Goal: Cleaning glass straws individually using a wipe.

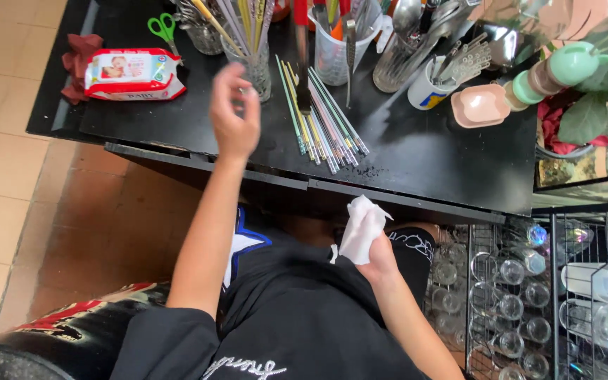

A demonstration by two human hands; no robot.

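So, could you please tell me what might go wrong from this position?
The raised left hand is close to the glass jar of straws; a careless sweep might topple it. The loose straws lie near the black table's front edge and could roll off. The wipe in the right hand might slip into the lap.
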